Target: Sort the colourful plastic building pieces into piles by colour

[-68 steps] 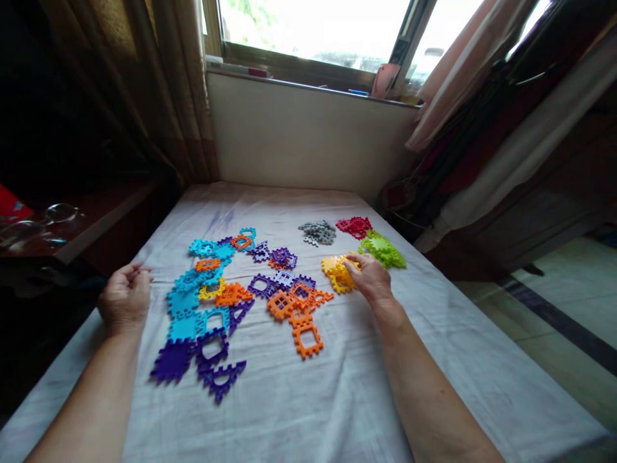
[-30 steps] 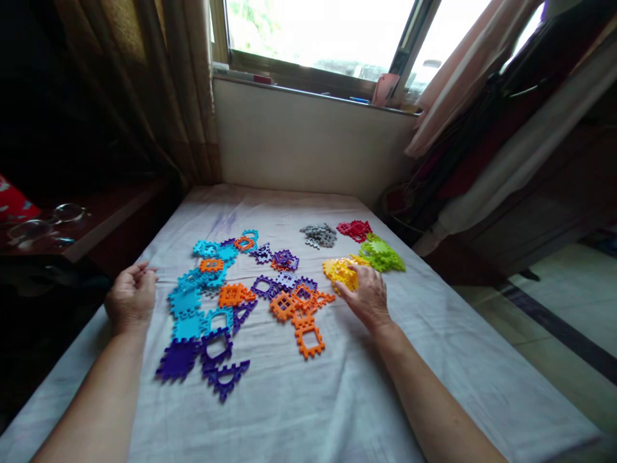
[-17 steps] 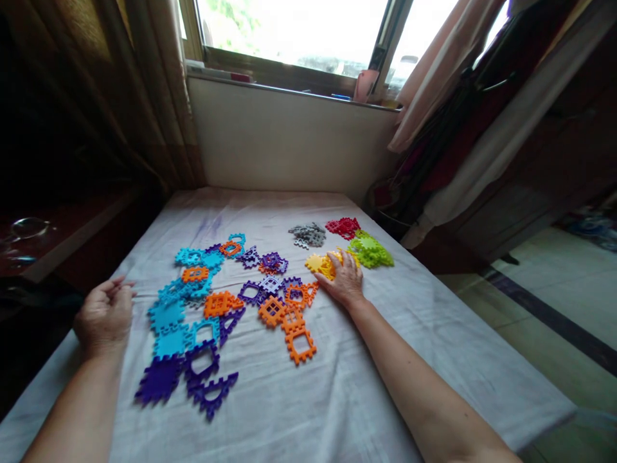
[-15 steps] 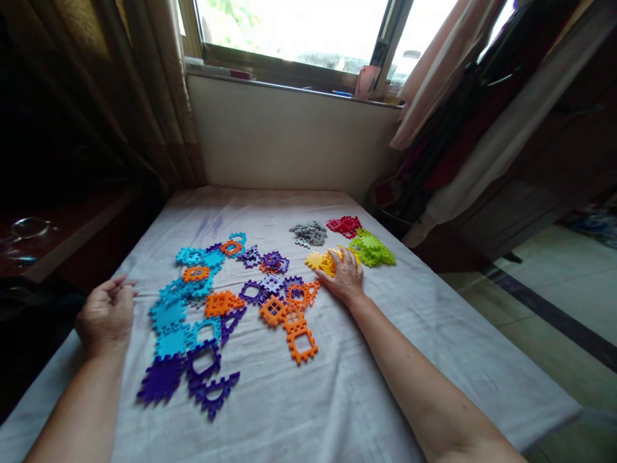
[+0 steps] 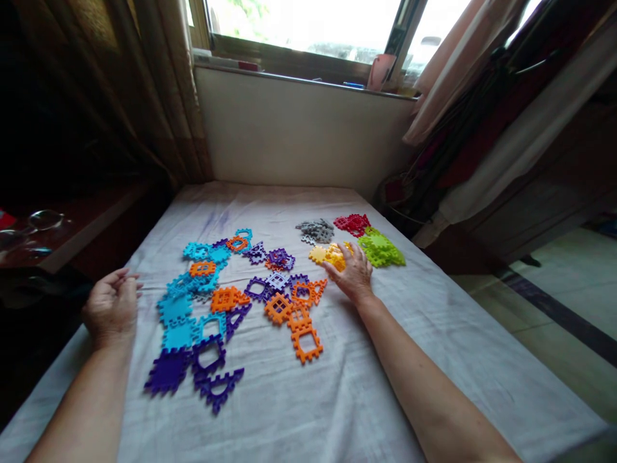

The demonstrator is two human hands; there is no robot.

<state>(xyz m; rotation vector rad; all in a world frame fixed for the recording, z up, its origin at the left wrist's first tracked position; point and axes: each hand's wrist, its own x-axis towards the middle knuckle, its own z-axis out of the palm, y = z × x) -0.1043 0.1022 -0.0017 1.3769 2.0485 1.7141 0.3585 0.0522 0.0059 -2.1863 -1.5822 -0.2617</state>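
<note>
My right hand (image 5: 354,275) lies over a pile of yellow interlocking toy tiles (image 5: 333,256), fingers spread and fingertips at the pile. Whether it grips a tile is hidden. At the table's left side, my left hand (image 5: 112,307) rests with loosely bent fingers a little apart and no object visible in it. Nearest to that hand are light-blue tiles (image 5: 175,308), with a dark purple tile (image 5: 168,371) closer to me. Orange tiles (image 5: 307,345) lie mid-table, left of my right forearm, beside more purple ones (image 5: 258,289).
Green tiles (image 5: 382,249), red tiles (image 5: 351,224) and grey tiles (image 5: 315,230) form separate piles at the back right. A white cloth (image 5: 376,399) covers the table. Beyond its far edge stand a wall and window; clothes (image 5: 482,167) hang at the right, a curtain (image 5: 144,83) at the left.
The whole view has shifted slightly, moving most things rightward. My right hand stays at the yellow pile, its fingers slightly more raised. My left hand keeps its place by the table edge.
</note>
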